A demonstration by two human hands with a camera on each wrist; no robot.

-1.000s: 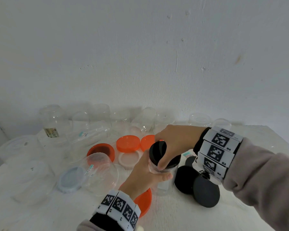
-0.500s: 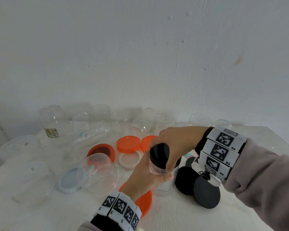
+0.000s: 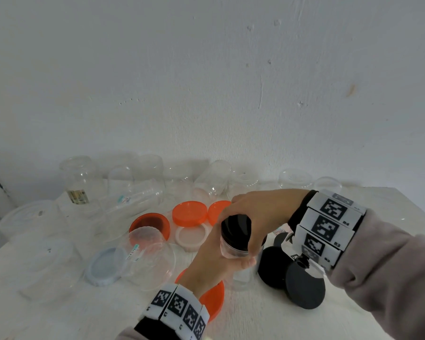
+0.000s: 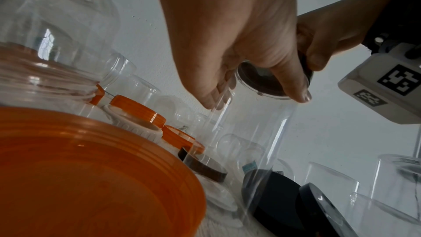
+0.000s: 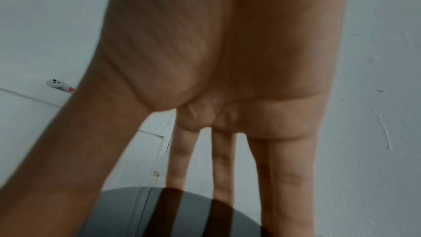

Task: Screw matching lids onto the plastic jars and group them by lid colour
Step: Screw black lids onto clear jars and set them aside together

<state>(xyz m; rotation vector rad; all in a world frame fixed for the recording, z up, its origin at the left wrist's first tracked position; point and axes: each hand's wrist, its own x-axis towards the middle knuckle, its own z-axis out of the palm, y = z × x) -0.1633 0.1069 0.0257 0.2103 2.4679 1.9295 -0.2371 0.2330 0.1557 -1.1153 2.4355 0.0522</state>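
Note:
My left hand [image 3: 231, 260] grips a tall clear jar [image 3: 234, 251] just below its mouth, thumb towards me. A black lid [image 3: 234, 231] sits on the jar's mouth, tilted slightly towards the left. My right hand [image 3: 245, 224] reaches over from the right and grips the lid's rim with fingers and thumb. In the left wrist view the left hand [image 4: 250, 93] wraps the clear jar [image 4: 250, 141], with the black lid [image 4: 262, 82] seen from below. In the right wrist view the right hand's fingers [image 5: 223, 168] reach down onto the black lid [image 5: 127, 212].
Two loose black lids [image 3: 304, 285] lie right of the jar. A large orange lid [image 3: 214, 298] lies under my left wrist. More orange lids [image 3: 189, 213], a white lid [image 3: 192, 238] and a blue-grey lid [image 3: 103, 266] lie to the left. Several clear jars [image 3: 142, 180] line the wall.
My right hand has turned round the black lid, its thumb now at the lid's near right side. The lid sits flatter on the jar. The left hand keeps its grip.

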